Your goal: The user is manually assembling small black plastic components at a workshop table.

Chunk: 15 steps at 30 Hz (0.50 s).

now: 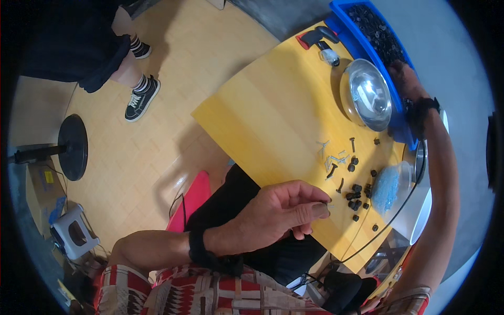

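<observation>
Over the near edge of the yellow wooden table, my left hand (278, 214) is closed in a pinch. Between its thumb and forefinger is something small with a thin light tip showing; its kind is too small to make out. Beyond the steel bowl, my right hand (407, 81) reaches into a long blue bin (362, 44) filled with small black plastic parts (374, 29). Its fingertips are down among those parts, so their grip is hidden. On the table by my left hand lie several black knobs (354, 197), thin silver screws (332, 160) and black bolt-like pieces (353, 144).
A shiny steel bowl (370, 94) stands beside the bin. A clear tub of light blue bits (386, 191) sits near the table's right edge, with a black cable (380, 231) alongside. A red and black tool (310, 39) lies at the far end. Another person's legs (128, 71) are at the left.
</observation>
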Available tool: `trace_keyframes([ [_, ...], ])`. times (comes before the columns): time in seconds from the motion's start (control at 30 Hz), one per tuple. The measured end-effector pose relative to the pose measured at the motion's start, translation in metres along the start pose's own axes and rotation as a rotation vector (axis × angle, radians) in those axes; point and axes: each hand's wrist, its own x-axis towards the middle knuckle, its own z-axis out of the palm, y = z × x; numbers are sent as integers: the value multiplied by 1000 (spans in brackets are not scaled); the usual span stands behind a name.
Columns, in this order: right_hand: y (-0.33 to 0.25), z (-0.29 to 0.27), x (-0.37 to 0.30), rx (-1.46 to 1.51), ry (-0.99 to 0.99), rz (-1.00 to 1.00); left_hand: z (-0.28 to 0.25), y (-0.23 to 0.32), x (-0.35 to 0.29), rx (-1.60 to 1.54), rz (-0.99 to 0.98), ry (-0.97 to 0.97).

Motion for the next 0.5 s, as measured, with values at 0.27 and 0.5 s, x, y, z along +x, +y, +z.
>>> trace_keyframes([
  [0.27, -59, -52, -57, 463, 141, 278, 2, -8, 2, 19, 64, 37],
  [0.5, -148, -58, -157, 692, 98, 206, 11, -15, -7, 58, 99, 28],
])
